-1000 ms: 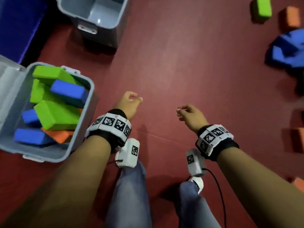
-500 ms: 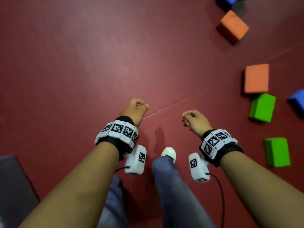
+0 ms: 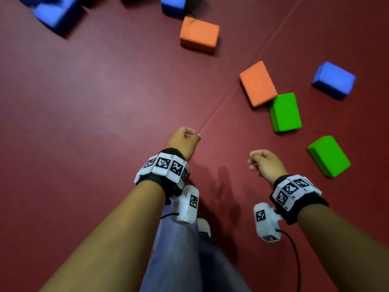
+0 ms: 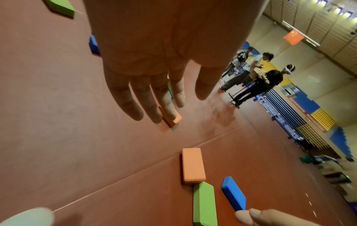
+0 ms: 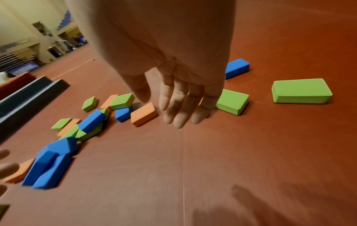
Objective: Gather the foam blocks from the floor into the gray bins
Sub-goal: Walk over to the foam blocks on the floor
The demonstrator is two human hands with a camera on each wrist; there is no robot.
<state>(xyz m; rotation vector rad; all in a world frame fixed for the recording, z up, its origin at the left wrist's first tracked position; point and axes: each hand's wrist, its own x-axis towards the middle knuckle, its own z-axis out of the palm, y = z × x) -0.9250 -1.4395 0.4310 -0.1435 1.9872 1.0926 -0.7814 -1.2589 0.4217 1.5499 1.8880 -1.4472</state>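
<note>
Red floor (image 3: 105,91) carries flat rectangular foam blocks (image 3: 257,83), orange, green and blue, scattered. Left grip (image 3: 183,142) and right grip (image 3: 265,165) hang relaxed, holding nothing.

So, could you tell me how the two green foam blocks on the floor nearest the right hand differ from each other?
The farther green block touches an orange block at one corner; the nearer green block lies alone, apart from the others. The nearer one lies closer to the right hand. In the head view the farther one lies nearly straight up the picture, the nearer one slanted. Both are the same bright green brick shape, lying flat on the red floor, untouched.
</note>
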